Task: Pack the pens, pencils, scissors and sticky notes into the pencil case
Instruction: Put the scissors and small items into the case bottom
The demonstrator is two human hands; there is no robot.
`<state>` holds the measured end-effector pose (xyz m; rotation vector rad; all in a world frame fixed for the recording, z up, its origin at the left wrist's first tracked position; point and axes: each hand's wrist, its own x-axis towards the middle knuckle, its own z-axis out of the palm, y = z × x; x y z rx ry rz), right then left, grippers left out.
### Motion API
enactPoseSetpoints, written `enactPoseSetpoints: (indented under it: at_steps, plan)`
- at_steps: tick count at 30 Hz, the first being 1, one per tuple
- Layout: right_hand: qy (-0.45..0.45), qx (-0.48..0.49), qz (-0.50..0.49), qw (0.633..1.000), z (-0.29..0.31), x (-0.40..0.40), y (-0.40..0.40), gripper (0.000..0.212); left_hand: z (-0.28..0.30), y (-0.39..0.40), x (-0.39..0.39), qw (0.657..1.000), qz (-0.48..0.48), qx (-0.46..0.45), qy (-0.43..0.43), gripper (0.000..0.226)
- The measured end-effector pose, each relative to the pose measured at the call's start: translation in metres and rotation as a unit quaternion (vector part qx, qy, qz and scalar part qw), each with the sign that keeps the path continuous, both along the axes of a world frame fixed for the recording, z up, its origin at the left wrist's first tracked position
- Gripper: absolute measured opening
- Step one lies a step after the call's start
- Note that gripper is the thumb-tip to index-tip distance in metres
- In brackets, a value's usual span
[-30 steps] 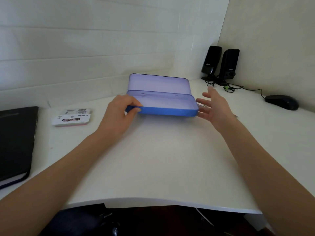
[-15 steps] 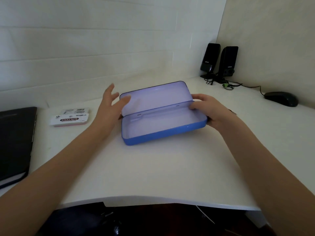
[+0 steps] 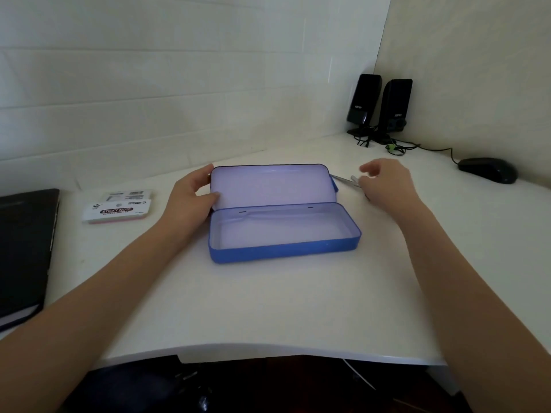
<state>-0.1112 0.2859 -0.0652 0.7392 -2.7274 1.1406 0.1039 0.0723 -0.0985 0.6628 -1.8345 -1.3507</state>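
Observation:
The blue pencil case [image 3: 283,253] lies open in the middle of the white desk, empty, with its lid [image 3: 272,186] tilted back. My left hand [image 3: 190,198] grips the lid's left end, thumb on the inside. My right hand [image 3: 387,186] hovers just right of the lid, fingers apart, over a thin silver metal item [image 3: 346,180] that lies partly under it; it looks like scissors. Whether the fingers touch it I cannot tell. A sticky note pack [image 3: 116,211] lies left of the case, with a second pack [image 3: 129,195] behind it. No pens or pencils show.
A black notebook [image 3: 24,248] lies at the left edge. Two black speakers [image 3: 378,107] stand in the back right corner with cables, and a black mouse [image 3: 489,169] sits to their right. The desk's front edge [image 3: 268,351] curves close to me.
The case has been turned square to me and set down flat. My left hand took hold of the lid. My right hand let go of the case's right end and moved back-right over the silver item.

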Motion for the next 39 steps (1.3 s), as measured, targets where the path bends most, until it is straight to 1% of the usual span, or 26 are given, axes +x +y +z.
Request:
enactPoseSetpoints:
  at_steps: [1,2,4,5,9,11,15,18,22,26,28,29,31,32,34,36,39]
  plan:
    - [0.024,0.034,-0.033,0.999,-0.002,-0.006,0.004,0.036,0.0,0.0,0.0,1.0,-0.003,0.002,0.0,0.056]
    - [0.025,0.07,-0.061,0.995,-0.003,-0.011,0.008,0.035,0.0,0.0,0.0,1.0,-0.006,0.004,0.0,0.056]
    - [-0.001,0.131,-0.101,0.986,-0.006,-0.016,0.011,0.03,0.0,0.001,0.001,1.0,-0.01,0.009,-0.005,0.055]
    - [-0.007,0.146,-0.11,0.983,-0.008,-0.018,0.011,0.029,0.0,0.001,0.001,1.0,-0.014,0.011,-0.008,0.055]
    - [0.013,0.158,-0.126,0.979,-0.011,-0.02,0.012,0.035,0.001,0.003,0.002,0.999,-0.041,0.016,-0.029,0.049]
    - [0.023,0.185,-0.136,0.973,-0.011,-0.019,0.012,0.033,0.002,0.005,0.003,0.997,-0.058,0.004,-0.044,0.048]
    - [0.044,0.224,-0.157,0.961,-0.009,-0.016,0.01,0.033,0.003,0.008,0.004,0.995,-0.077,0.003,-0.06,0.053]
    - [0.055,0.241,-0.168,0.954,-0.013,-0.016,0.009,0.031,0.003,0.007,0.004,0.996,-0.075,0.011,-0.056,0.046]
    - [0.051,0.231,-0.163,0.958,-0.015,-0.016,0.009,0.034,0.003,0.005,0.004,0.996,-0.062,0.034,-0.054,0.052]
    - [0.071,0.139,-0.177,0.972,-0.003,-0.011,0.012,0.027,0.003,0.003,0.003,0.995,-0.058,0.057,-0.051,0.055]
    - [0.056,0.072,-0.15,0.984,0.003,-0.006,0.012,0.029,0.002,0.001,0.003,0.995,-0.053,0.066,-0.053,0.057]
    - [0.045,0.031,-0.12,0.991,0.005,-0.003,0.011,0.031,0.002,0.001,0.003,0.995,-0.052,0.07,-0.054,0.057]
    - [0.025,-0.053,-0.028,0.998,0.012,0.005,0.009,0.031,0.003,0.0,0.002,0.994,-0.051,0.077,-0.052,0.055]
    - [0.011,-0.077,0.026,0.997,0.017,0.012,0.008,0.028,0.003,0.0,0.002,0.994,-0.05,0.081,-0.049,0.055]
    - [-0.026,-0.07,0.13,0.989,0.027,0.027,0.007,0.02,0.003,0.0,0.002,0.995,-0.046,0.082,-0.046,0.055]
    - [-0.066,-0.03,0.215,0.974,0.034,0.04,0.007,0.016,0.003,0.0,0.001,0.995,-0.043,0.082,-0.043,0.055]
    - [-0.104,0.051,0.288,0.951,0.038,0.05,0.007,0.012,0.003,0.0,0.001,0.995,-0.04,0.085,-0.038,0.054]
